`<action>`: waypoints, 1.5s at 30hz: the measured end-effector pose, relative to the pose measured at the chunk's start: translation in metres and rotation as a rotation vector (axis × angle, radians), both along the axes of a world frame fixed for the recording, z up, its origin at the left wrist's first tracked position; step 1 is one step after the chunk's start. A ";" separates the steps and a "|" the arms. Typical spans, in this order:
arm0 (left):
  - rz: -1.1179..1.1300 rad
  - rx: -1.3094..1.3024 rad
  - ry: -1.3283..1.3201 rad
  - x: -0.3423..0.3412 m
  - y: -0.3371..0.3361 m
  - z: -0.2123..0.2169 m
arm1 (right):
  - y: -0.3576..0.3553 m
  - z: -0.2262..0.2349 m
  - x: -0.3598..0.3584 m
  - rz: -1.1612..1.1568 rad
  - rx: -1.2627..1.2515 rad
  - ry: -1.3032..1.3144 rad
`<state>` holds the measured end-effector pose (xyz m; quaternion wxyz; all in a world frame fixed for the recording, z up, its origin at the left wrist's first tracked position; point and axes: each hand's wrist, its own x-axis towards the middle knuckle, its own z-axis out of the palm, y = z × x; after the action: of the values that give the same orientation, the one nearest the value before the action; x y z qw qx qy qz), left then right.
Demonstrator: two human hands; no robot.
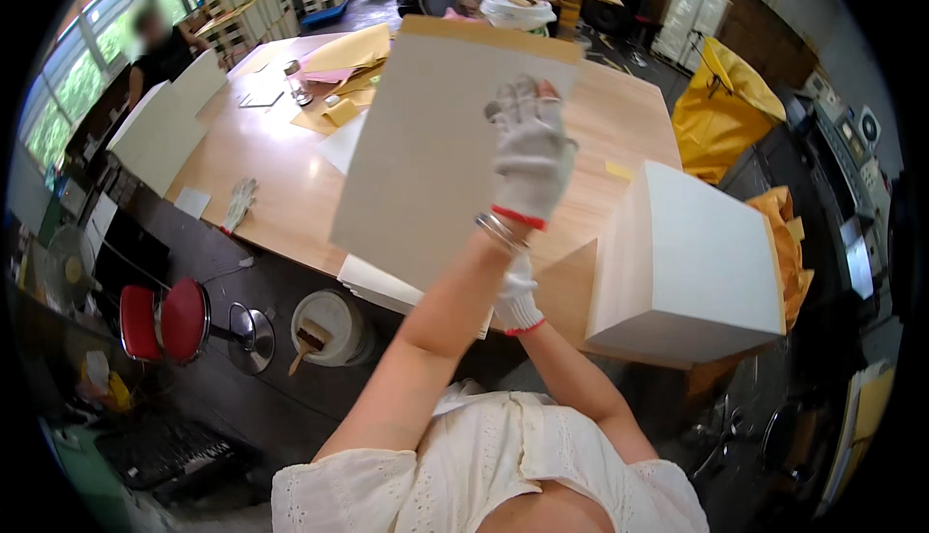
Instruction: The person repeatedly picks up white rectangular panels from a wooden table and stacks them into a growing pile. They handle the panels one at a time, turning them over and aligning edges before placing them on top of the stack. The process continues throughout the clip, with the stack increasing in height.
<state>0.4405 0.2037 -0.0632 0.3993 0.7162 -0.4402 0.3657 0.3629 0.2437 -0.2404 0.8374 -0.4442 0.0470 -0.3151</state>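
My left hand (530,151), in a white work glove with a red cuff, reaches across a large grey-beige board (411,136). Its fingers lie stretched out over the board's right part, and one fingertip looks bare. A tan strip (494,38) runs along the board's far edge. Beneath the board's near edge, the edges of a stack of white sheets (379,286) show. My right hand (519,296), gloved the same way, is at the near edge of the table, partly behind my left wrist. Its fingers are hidden.
A tall stack of white boards (711,257) stands at the table's right. On the wooden table (271,161) lie a loose glove (239,204) and yellow papers (353,54). Below are a white bucket (329,315) with a brush (310,338) and a red stool (184,318). A person (160,49) sits far left.
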 end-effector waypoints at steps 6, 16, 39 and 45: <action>-0.107 0.594 0.546 0.176 0.052 -0.093 | -0.006 0.002 0.030 0.077 0.185 0.595; 0.063 0.603 1.147 0.295 0.105 -0.169 | -0.035 0.059 0.000 0.219 -0.757 1.220; -0.237 0.827 1.062 0.185 0.305 -0.140 | 0.021 0.045 -0.044 0.098 -1.342 0.984; -0.202 0.519 1.004 0.168 0.323 -0.179 | 0.027 0.041 -0.039 -0.026 -1.496 0.850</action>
<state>0.6081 0.5266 -0.2423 0.4036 0.8310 -0.3382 -0.1794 0.3241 0.2706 -0.1994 0.2324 -0.9590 0.1416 -0.0797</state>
